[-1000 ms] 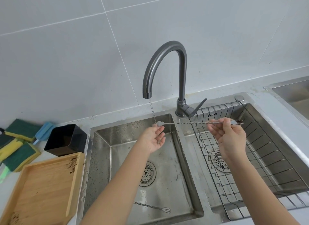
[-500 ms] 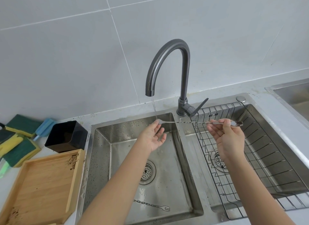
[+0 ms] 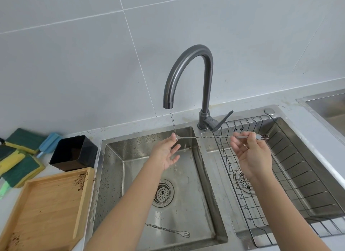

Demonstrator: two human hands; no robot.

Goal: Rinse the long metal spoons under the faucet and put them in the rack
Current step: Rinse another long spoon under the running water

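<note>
A long twisted metal spoon lies level across both sink basins. My right hand pinches it near its dirty bowl end, over the wire rack in the right basin. Its forked end sits in the thin water stream under the grey faucet. My left hand is palm up under that end, fingertips touching it, fingers relaxed. A second long spoon with a fork tip lies on the left basin's floor near the front.
A black square cup and a wooden tray with dark crumbs stand left of the sink. Green and yellow sponges lie at the far left. Another sink edge shows at the right.
The view has shifted slightly. Both hands keep the spoon under the stream; the left fingers have opened a little beneath the forked end.
</note>
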